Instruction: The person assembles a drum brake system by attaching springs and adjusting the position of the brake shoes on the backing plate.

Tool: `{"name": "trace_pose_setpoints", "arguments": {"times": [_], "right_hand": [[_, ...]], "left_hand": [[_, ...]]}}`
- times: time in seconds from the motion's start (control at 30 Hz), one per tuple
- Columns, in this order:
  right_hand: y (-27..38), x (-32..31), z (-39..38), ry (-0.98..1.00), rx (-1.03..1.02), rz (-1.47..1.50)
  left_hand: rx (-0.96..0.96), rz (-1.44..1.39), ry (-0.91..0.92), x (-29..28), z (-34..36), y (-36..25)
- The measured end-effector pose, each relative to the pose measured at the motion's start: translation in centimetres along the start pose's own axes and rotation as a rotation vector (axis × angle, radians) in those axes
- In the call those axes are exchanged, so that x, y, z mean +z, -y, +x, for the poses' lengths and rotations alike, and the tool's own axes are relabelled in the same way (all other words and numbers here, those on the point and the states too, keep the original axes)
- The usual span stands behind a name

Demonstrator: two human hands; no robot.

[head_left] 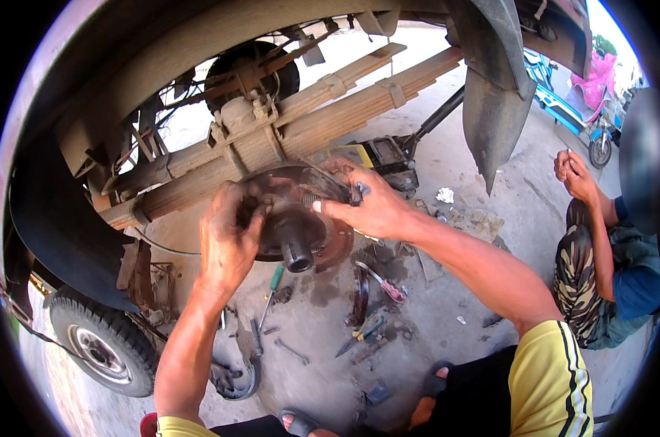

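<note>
A dark, round brake assembly [275,229] with a protruding hub spindle [297,255] sits below rusty leaf springs [293,124]. My left hand [228,226] grips a part at its left side, fingers curled and partly hidden. At the upper right of the assembly, my right hand [359,197] is closed on a brake part by a coil spring [308,199], with the thumb pointing inward. The exact pieces under my fingers are hard to make out.
A floor jack [392,164] stands behind. Tools lie on the concrete: a green screwdriver [276,278], pliers [370,331], a pink-handled tool [392,291]. A truck wheel [96,342] is at lower left. A co-worker [614,291] squats at right; a bike [599,146] stands beyond.
</note>
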State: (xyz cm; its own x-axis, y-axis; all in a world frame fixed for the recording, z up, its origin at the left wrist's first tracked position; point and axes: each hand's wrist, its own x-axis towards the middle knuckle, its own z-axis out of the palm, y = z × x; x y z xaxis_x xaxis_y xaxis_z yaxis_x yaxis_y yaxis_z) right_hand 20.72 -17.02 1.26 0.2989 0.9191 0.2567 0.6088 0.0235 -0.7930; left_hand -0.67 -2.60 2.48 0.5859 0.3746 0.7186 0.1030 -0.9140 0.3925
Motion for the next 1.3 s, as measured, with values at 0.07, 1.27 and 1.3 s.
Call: {"name": "trace_pose_setpoints", "arguments": {"times": [0.07,1.27,1.3], "right_hand": [[0.3,-0.2,-0.6,-0.053,-0.109,-0.04],[2.3,0.9,-1.6,-0.233,-0.438,-0.18],[2.0,1.0,-1.5,-0.259,-0.467,-0.169]], "left_hand": [[0.07,0.007,-0.018,0.3,0.0,0.0],[0.072,0.128,0.012,-0.1,0.2,-1.0],[0.073,0.122,0.009,-0.1,0.1,-1.1]]}}
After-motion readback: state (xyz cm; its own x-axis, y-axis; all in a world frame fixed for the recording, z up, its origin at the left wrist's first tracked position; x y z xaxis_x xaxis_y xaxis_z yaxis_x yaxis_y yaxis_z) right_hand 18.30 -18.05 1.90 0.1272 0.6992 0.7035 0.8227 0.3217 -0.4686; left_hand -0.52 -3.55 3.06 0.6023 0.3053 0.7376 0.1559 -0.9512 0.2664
